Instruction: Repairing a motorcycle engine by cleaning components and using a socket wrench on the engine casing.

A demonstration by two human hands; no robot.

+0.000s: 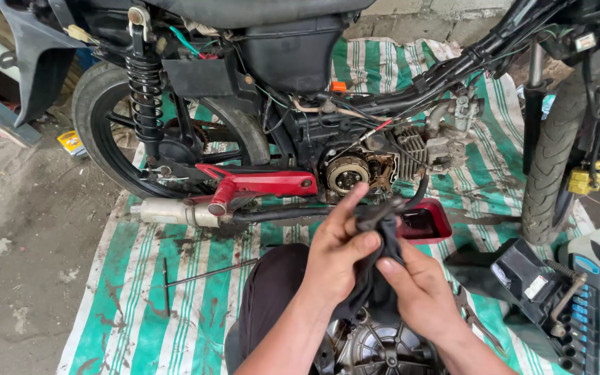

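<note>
Head view: left hand [338,253] and right hand [418,292] fingers both pinch a dark crumpled cloth [376,267] above a grey metal engine cover [383,351].

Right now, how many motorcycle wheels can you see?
2. The rear wheel stands upper left, behind the coil shock absorber. The front wheel is at the right edge, partly cut off by the fork. Others could lie out of frame.
</note>
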